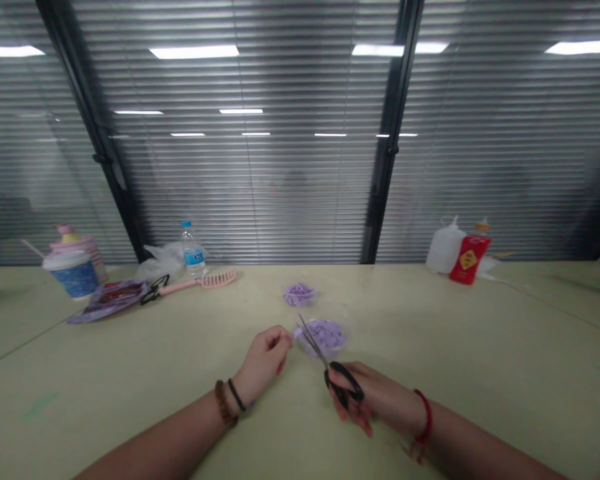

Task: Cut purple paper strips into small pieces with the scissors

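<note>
Two hands work at a pale green table (pixel 460 333). Far left stand a blue paper cup (pixel 71 279), a purple pouch (pixel 109 301), a pink hair comb (pixel 200 281) and a water bottle (pixel 193 250). At centre, the left hand (pixel 263 360) pinches a lilac strip (pixel 297 332) beside a clear tub (pixel 324 337) of lilac pieces, below a small lilac pile (pixel 299 294). The right hand (pixel 370 397) grips black-handled scissors (pixel 343 380), blades nearly together, tips by the strip. Far right stand a white jug (pixel 445 247) and a red bottle (pixel 470 257).

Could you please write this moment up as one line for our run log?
left hand: pinching small purple piece | right hand: holding black-handled scissors | nearby: clear bowl of purple pieces
</note>
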The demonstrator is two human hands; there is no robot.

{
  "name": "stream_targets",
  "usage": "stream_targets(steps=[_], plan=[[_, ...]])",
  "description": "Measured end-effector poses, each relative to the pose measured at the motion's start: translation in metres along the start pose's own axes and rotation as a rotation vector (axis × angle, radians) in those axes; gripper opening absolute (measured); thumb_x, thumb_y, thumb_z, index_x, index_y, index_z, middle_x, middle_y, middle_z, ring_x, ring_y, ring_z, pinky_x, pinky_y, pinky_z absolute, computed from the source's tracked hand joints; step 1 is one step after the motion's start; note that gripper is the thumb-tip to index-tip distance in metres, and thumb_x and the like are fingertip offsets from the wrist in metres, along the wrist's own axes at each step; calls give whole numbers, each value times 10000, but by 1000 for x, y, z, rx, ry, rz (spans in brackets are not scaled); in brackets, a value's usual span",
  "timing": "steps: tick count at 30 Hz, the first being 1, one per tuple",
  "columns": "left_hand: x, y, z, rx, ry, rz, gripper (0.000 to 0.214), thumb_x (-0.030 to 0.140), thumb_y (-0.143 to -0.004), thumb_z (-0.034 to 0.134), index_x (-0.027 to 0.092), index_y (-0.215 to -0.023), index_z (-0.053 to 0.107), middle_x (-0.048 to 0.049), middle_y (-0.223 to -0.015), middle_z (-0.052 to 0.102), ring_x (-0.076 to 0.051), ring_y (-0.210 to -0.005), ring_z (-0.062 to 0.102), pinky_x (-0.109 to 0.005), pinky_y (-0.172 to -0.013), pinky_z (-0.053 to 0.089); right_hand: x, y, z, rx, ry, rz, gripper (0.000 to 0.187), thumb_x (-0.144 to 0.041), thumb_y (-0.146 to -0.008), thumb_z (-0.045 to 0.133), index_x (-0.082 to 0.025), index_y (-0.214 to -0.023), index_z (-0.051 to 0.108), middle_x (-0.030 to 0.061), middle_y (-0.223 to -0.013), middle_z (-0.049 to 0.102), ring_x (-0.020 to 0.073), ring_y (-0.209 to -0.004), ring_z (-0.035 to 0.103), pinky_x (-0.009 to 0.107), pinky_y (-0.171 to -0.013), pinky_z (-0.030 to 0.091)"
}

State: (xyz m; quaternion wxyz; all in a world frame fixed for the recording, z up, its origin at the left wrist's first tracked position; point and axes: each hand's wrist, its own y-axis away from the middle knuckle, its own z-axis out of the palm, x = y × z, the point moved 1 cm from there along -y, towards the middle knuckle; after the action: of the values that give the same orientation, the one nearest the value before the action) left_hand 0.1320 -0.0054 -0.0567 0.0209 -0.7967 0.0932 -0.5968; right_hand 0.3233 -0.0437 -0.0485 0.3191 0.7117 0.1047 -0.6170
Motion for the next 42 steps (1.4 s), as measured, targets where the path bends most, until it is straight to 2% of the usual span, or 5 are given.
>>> stream_targets(steps=[5, 11, 22, 35, 42], plan=[[6, 5, 4, -10, 3, -12, 239, 366, -708, 460, 176, -571, 416, 78, -378, 342, -65, -337, 290, -178, -362, 229, -3, 2, 2, -14, 6, -24, 580, -696, -607, 511, -129, -712, 459, 8, -560, 541, 37, -329, 424, 142, -287, 349], [10, 3, -2, 151, 51, 22, 253, 397, -737, 447, 175, -616, 433, 82, -376, 341, -69, -344, 299, -176, -376, 245, -4, 3, 3, -52, 1, -42, 581, -704, -615, 494, -126, -672, 464, 14, -539, 533, 37, -316, 412, 144, -274, 342], [10, 9, 6, -65, -36, -5, 253, 380, -722, 433, 168, -585, 424, 77, -386, 339, -62, -352, 282, -179, -375, 225, -5, 2, 5, -38, 18, -50, 606, -721, -577, 515, -131, -697, 442, -1, -553, 536, 34, -316, 419, 141, -281, 347], [9, 7, 5, -82, -36, 4, 257, 386, -733, 437, 163, -605, 442, 77, -398, 338, -63, -354, 290, -179, -373, 231, -5, 0, 4, -8, 26, -46, 594, -714, -578, 525, -133, -670, 442, -12, -536, 519, 28, -300, 396, 138, -266, 311], [4, 1, -1, -50, 3, -25, 276, 424, -733, 449, 166, -636, 445, 87, -397, 323, -59, -337, 279, -175, -351, 220, -3, 1, -2, 43, -92, -117, 532, -663, -680, 488, -133, -671, 441, -37, -514, 474, 5, -279, 321, 122, -252, 238]])
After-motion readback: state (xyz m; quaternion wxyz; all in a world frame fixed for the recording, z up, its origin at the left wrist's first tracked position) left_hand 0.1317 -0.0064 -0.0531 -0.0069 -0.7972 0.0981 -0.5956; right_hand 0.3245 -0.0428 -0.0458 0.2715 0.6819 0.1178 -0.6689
